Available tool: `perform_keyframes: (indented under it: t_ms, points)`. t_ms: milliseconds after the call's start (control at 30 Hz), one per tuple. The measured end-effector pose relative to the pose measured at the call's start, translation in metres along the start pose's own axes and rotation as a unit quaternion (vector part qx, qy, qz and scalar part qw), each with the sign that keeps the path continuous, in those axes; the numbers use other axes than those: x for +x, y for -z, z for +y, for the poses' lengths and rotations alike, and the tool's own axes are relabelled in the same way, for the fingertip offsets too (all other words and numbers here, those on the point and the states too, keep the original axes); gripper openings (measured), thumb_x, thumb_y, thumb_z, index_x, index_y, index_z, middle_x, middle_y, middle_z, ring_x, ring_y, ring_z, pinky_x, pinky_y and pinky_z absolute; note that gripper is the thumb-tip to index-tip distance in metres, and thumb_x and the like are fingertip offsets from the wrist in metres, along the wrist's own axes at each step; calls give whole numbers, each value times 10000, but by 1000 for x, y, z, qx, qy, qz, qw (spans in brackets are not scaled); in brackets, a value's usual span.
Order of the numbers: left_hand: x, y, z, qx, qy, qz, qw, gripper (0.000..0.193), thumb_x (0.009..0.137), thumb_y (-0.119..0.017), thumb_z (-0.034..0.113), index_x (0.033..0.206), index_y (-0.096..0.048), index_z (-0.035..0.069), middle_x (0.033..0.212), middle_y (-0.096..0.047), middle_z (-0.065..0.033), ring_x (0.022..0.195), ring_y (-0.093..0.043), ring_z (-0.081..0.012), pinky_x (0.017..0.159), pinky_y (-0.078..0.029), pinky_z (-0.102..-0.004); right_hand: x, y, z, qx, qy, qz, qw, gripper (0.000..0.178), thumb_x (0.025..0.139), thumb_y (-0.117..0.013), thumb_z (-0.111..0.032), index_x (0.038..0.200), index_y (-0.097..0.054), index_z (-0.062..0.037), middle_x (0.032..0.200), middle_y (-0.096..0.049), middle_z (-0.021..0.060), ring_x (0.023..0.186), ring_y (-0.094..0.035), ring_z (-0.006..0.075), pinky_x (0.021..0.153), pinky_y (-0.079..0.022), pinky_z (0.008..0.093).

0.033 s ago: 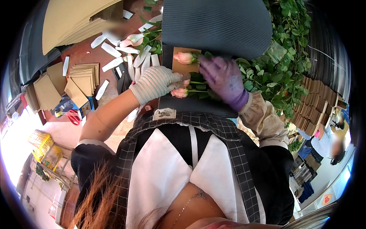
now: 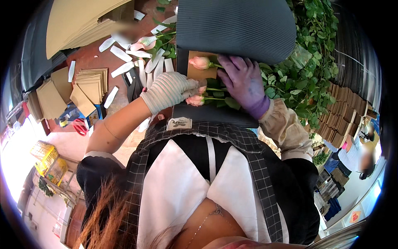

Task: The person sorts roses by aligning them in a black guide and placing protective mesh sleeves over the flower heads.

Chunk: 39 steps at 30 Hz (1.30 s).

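Two pink roses (image 2: 195,100) lie close together on black corrugated board, their heads pointing left. My left hand (image 2: 170,89), in a whitish ribbed glove, is closed at the fingertips around the upper of these two heads, which it partly hides. Above them, another pink rose (image 2: 200,63) rests on a brown cardboard piece (image 2: 203,74). My right hand (image 2: 246,81) wears a purple glove. Its fingers are stretched over the stems and leaves, the index finger touching the upper rose's stem and the thumb apart from it. What lies beneath the palm is hidden.
A raised black corrugated sheet (image 2: 232,29) stands beyond the roses. White mesh sleeves (image 2: 120,54) litter the table at left, near cardboard pieces (image 2: 89,85) and red-handled scissors (image 2: 80,127). Leafy stems (image 2: 306,74) pile up at right. Another person (image 2: 352,153) is at far right.
My right hand has shifted slightly, its fingers drawing back from the upper rose so that more stem shows. My left hand and the roses stay in place.
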State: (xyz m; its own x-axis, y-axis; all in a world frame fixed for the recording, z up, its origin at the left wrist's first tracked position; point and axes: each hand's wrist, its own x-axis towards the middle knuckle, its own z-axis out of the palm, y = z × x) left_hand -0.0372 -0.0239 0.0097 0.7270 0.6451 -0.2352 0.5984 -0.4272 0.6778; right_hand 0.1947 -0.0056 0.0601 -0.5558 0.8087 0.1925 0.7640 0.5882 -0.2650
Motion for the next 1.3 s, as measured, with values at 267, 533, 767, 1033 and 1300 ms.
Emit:
perform_keyframes:
  t_ms: [267,533,767,1033,1300]
  points:
    - [-7,-10,3,25,19,12,999,238,901,-509,328,973,-656,156,683,-602,-127,628,-600,-333,577,-460,-444,-35,-50,12,102,22,-87,991,431,727,-594,-51,1142,-608,-164,1043,-585,62,927,-570,323,811,-449,445]
    - [-10,-5,0,-12,-23,65,998,205,869,-572,295,973,-671,149,670,-590,-106,641,-587,-324,592,-459,-422,-24,-42,14,37,21,-138,990,434,737,-572,-71,1157,-601,-177,980,-569,69,908,-569,304,773,-443,436]
    - [-12,23,6,-71,-13,306,949,269,807,-642,277,1033,-662,131,795,-634,-62,735,-611,-263,655,-495,-377,-31,-44,9,-57,46,-177,981,452,798,-512,-110,1237,-561,-209,1019,-580,73,911,-583,279,769,-437,424]
    - [5,7,13,150,-112,131,974,306,814,-599,310,1053,-621,120,1174,-575,-70,1078,-536,-273,912,-421,-427,14,52,8,138,150,-339,918,408,854,-607,-218,1240,-556,-96,1093,-606,110,986,-605,297,851,-469,425]
    - [2,5,18,180,-99,113,972,280,816,-596,326,1021,-670,150,1159,-589,-66,1114,-525,-280,905,-450,-408,104,71,91,113,43,157,980,272,894,-617,-214,1114,-636,-54,1082,-649,81,997,-604,223,863,-467,303]
